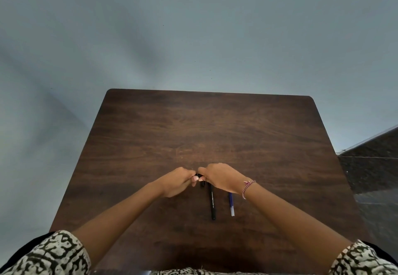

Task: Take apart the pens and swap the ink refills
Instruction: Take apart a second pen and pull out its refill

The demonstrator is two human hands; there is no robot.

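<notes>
On the table (215,124), a pen (212,201) lies left of a refill (231,204); just beyond, left hand (176,181) and right hand (221,177) meet on a part (199,175).

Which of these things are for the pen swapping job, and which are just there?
For the job:
- small black pen part, held up
- black pen, lying on the table
- blue refill, lying beside it

Just there:
- table
- bracelet on the wrist

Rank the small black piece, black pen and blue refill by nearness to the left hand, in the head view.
1. small black piece, pinched by the left hand
2. black pen, lying to its right
3. blue refill, farther right
</notes>
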